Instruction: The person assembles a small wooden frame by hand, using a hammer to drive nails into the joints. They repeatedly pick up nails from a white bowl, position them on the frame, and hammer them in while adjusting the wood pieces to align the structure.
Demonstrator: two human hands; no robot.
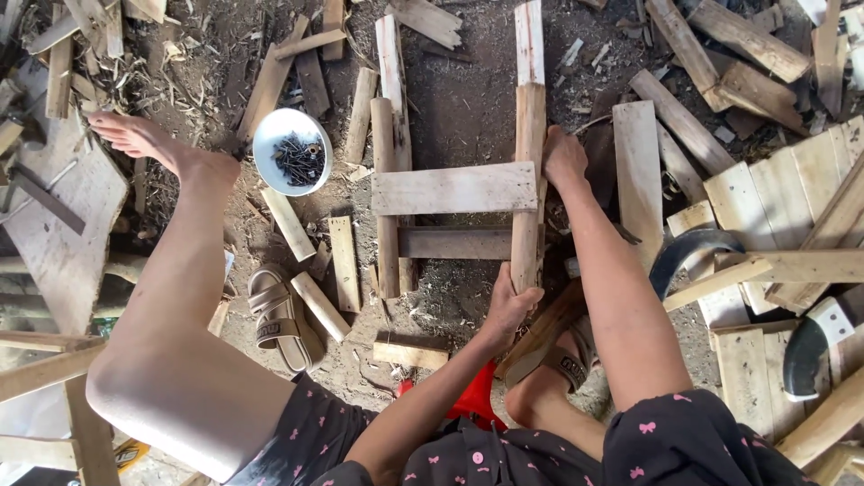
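Note:
A rough wooden frame (pixel 454 189) lies on the dirt between my legs: two upright posts joined by a wide plank and a lower crossbar. My left hand (pixel 507 306) is closed around the lower end of the right post (pixel 525 234). My bare right foot (pixel 562 157) rests against the same post higher up. Off to the left, my left foot (pixel 135 135) is on the ground. My right hand is out of sight.
A white bowl of dark nails (pixel 292 153) sits left of the frame. A sandal (pixel 274 315) lies near my left leg. Two curved blades (pixel 688 252) (pixel 810 346) rest among planks at right. Scrap boards and chips lie all around. A red seat (pixel 468 396) is under me.

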